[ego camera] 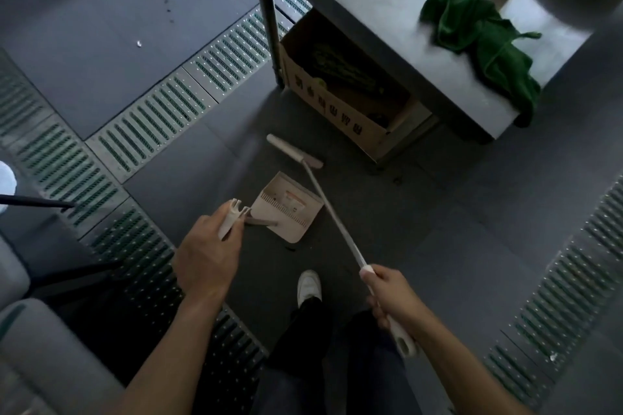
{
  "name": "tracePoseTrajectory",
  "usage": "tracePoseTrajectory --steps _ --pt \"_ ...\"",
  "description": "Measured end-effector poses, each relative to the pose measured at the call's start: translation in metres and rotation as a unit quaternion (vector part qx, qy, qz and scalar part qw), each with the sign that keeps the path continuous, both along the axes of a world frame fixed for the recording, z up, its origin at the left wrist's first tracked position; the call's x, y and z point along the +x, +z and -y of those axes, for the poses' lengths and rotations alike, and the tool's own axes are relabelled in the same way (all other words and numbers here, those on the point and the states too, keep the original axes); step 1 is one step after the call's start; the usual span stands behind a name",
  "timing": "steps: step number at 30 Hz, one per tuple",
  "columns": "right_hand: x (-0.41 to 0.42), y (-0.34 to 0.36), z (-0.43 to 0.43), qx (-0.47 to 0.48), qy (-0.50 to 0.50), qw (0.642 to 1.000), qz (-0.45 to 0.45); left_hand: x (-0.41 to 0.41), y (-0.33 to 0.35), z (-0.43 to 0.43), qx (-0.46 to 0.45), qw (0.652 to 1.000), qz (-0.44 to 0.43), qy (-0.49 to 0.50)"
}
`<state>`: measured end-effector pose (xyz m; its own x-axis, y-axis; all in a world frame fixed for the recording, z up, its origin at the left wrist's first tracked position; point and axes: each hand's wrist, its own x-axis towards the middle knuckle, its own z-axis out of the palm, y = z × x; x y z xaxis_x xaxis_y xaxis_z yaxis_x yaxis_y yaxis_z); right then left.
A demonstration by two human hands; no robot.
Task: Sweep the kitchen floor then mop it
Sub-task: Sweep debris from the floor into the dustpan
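Two grips: left hand (205, 259), dustpan handle (231, 220); right hand (391, 293), broom (332, 212); box (332, 108) contents murky

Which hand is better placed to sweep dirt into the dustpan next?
Right. The right hand holds the broom handle, its head just beyond the dustpan; the left hand holds the dustpan's handle.

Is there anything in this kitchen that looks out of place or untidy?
A crumpled green cloth hangs over the edge of the steel table. Small white scraps lie on the dark floor beyond the drain grate.
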<state>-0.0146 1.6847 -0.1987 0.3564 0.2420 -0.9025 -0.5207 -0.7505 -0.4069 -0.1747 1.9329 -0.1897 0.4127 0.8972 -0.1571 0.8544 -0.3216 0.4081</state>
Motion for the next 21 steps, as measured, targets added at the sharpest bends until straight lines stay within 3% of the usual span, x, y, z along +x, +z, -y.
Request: tracePoseTrajectory --steps 4,8,12,17,21 --pt "0.026 -0.045 -0.043 -0.009 0.002 0.998 0.069 -0.009 -0.002 -0.004 0.009 0.999 0.005 0.044" --pt "0.044 -0.090 -0.089 -0.020 -0.049 0.997 0.049 -0.007 -0.008 -0.007 0.012 0.999 0.006 0.050" --pt "0.038 -0.123 -0.128 -0.056 -0.033 0.997 0.037 -0.007 -0.014 -0.014 0.021 0.998 0.000 0.055" --pt "0.039 -0.117 -0.128 -0.114 0.119 0.985 0.051 -0.004 -0.015 -0.026 0.026 0.998 -0.008 0.051" --pt "0.027 -0.073 -0.079 -0.069 0.172 0.982 0.045 -0.003 -0.011 -0.033 0.025 0.999 -0.002 0.040"
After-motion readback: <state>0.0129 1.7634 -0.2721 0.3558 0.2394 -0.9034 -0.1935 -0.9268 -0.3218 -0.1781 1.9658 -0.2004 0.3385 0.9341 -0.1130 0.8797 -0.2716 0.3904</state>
